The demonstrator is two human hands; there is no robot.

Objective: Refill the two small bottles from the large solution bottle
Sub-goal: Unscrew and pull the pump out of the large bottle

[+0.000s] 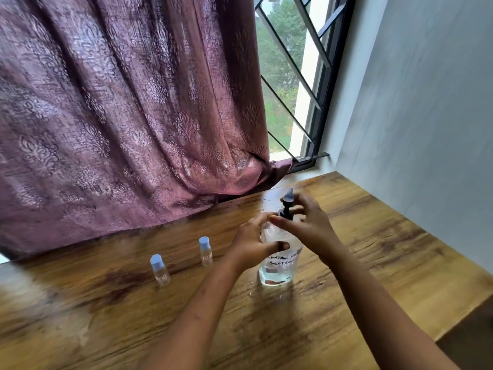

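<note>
Bottles stand in a loose row on the wooden desk (373, 249), near the curtained window. Large solution bottle (278, 260) is upright at centre, clear, hand-lettered label facing the wearer, liquid visible in its lower part. Left hand (249, 245) wraps the bottle's shoulder, grip closed on it with thumb across the front; judged purpose is to brace the bottle against turning. Right hand (306, 220) is at the black pump top (287, 205), fingers curled round the collar below the nozzle; grip appears closed on it, though motion blur prevents certainty. Judged step: unscrewing the pump to open the bottle for pouring. Two small bottles (160, 271) (206, 251) stand upright to the left, apart from each other and from the large one, both blue caps on. No refilling has begun.
</note>
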